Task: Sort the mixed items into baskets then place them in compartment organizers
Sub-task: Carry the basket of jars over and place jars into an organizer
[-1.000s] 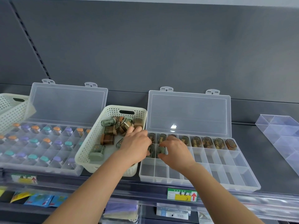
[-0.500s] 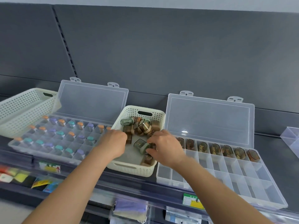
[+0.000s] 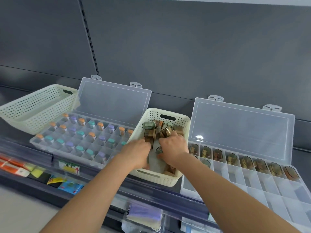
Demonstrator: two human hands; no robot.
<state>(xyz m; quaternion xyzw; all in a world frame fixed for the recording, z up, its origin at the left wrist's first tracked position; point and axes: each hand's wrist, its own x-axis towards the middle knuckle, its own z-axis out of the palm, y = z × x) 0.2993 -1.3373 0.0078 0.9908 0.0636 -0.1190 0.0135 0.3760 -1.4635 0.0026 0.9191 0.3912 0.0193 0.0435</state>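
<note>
Head view. A cream basket (image 3: pixel 151 178) stands on the shelf (image 3: pixel 303 153) and holds a loose pile of small brown and green cases (image 3: pixel 156 130), heaped mostly at its far end. Both hands are down inside it. The left hand (image 3: pixel 137 153) reaches in over the basket's left wall with its fingers curled downward. They are hidden behind the knuckles, so I cannot tell whether they hold anything. The right hand (image 3: pixel 174 148) lies over the middle of the pile, fingers bent down among the cases. One greenish case shows just below its thumb, but whether it is pinched is unclear. Two hands in at once looks like gathering cases to carry across together.

Right of the basket, touching its side, sits the right organizer (image 3: pixel 252 180) with its lid (image 3: pixel 240 128) propped open, presumably for free access. Its back row already holds cases, one per compartment, and at least one more lies in the second row nearest the basket. The front rows are bare, so filling is at an early stage.

Left of the basket is the left organizer (image 3: pixel 80 158), full of colour-capped vials (image 3: pixel 80 133). Beyond it an empty basket (image 3: pixel 33 106) leans tilted.
</note>
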